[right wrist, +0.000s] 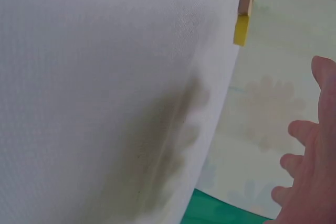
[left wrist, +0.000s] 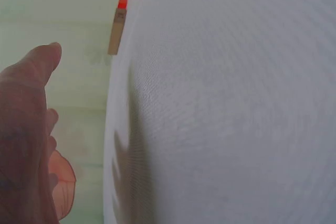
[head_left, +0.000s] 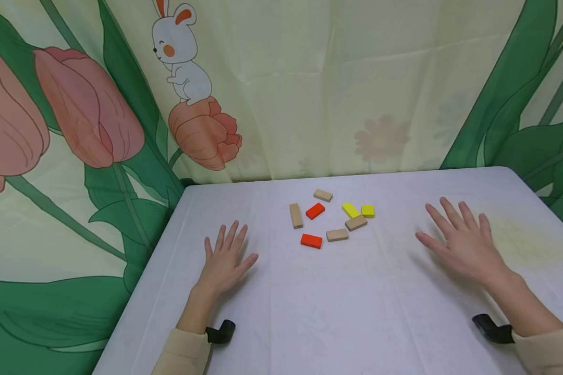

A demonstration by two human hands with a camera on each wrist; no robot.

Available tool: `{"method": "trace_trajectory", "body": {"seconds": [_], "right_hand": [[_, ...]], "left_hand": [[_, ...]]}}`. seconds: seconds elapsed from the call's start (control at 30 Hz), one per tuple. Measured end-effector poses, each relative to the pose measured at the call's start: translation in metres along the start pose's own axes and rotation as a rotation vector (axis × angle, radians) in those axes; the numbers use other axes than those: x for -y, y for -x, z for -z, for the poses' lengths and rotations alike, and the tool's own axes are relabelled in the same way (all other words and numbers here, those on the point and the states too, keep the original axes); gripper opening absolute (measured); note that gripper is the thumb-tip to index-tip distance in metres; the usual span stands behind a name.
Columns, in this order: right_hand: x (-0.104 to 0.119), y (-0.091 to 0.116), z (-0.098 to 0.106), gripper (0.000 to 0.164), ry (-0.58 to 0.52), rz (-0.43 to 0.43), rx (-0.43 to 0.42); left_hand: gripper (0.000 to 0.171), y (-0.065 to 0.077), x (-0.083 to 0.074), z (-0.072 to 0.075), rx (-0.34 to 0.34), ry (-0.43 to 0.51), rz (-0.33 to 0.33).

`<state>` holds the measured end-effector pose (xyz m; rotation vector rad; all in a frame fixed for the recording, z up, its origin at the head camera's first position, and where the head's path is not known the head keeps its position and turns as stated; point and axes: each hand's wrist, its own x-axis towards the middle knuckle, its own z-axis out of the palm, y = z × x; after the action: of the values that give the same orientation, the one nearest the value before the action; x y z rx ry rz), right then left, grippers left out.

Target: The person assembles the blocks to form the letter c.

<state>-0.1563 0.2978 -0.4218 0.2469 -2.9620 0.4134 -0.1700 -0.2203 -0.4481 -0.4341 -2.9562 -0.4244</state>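
My left hand [head_left: 222,265] is spread over the left part of the table, palm down, with nothing in it. On the other side my right hand [head_left: 469,245] has its fingers fanned out, also holding nothing. Small blocks lie scattered between them toward the back. Two are red: a front red block [head_left: 311,241] and a rear red block [head_left: 315,211]. A yellow block [head_left: 350,210] and a shorter yellow block [head_left: 368,211] lie to the right, by a plain wooden block [head_left: 356,223]. Other wooden blocks [head_left: 296,216] lie around the red ones. In both wrist views, each hand hovers above its shadow.
A white cloth covers the table [head_left: 338,312]. Behind it hangs a curtain [head_left: 300,94] printed with tulips, leaves and a rabbit. Black straps with camera mounts [head_left: 221,332] sit at both wrists, beside beige sleeves.
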Motion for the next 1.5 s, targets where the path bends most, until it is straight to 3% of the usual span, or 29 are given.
{"method": "trace_trajectory", "body": {"seconds": [0.77,1.23,1.5], "right_hand": [[0.005,-0.001,-0.002,0.079,-0.019,0.043,-0.051],[0.003,-0.001,-0.005,0.079,-0.023,0.063,-0.074],[0.013,-0.01,-0.007,0.079,-0.077,0.059,-0.096]], "left_hand": [[0.081,-0.004,-0.001,0.003,0.01,0.015,-0.001],[0.081,-0.012,-0.006,0.003,0.006,0.0,-0.017],[0.079,-0.02,-0.01,0.001,-0.003,0.017,-0.025]]}}
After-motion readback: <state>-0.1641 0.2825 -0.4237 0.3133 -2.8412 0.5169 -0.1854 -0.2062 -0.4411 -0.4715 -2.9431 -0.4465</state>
